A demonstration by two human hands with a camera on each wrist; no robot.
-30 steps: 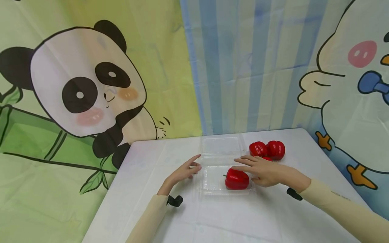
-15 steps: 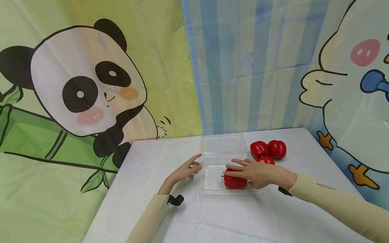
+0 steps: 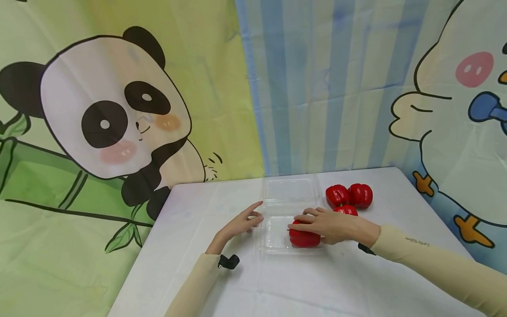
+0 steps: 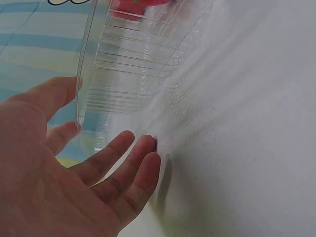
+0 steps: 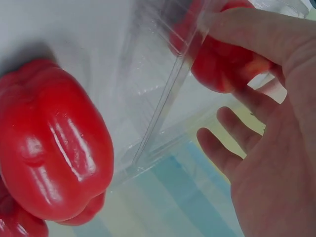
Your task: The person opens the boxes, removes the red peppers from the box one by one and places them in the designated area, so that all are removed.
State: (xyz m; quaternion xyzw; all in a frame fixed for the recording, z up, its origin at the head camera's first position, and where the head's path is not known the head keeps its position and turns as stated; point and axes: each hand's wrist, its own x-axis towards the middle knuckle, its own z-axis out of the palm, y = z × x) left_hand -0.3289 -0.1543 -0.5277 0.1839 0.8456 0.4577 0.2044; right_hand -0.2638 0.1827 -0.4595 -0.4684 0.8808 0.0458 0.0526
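Observation:
A red bell pepper [image 3: 305, 239] lies in the near half of a clear hinged plastic box [image 3: 273, 233]. My right hand [image 3: 336, 225] holds it, with fingers over its top and the thumb on its near right side. In the right wrist view the thumb and a finger bracket the pepper [image 5: 224, 64], while other fingers stay apart from it. My left hand [image 3: 239, 222] is at the box's left edge. Fingertips touch the rim in the left wrist view, and the other fingers [image 4: 136, 180] extend loosely below it.
The box's lid half [image 3: 291, 189] lies folded back toward the striped backdrop [image 3: 301, 88]. Behind my right hand, several more red bell peppers [image 3: 360, 196] sit close together on the white table [image 3: 222, 281], right of the lid.
My right hand has moved left and closed over the bell pepper in the box. That pepper has shifted slightly left. My left hand has stayed at the box's edge.

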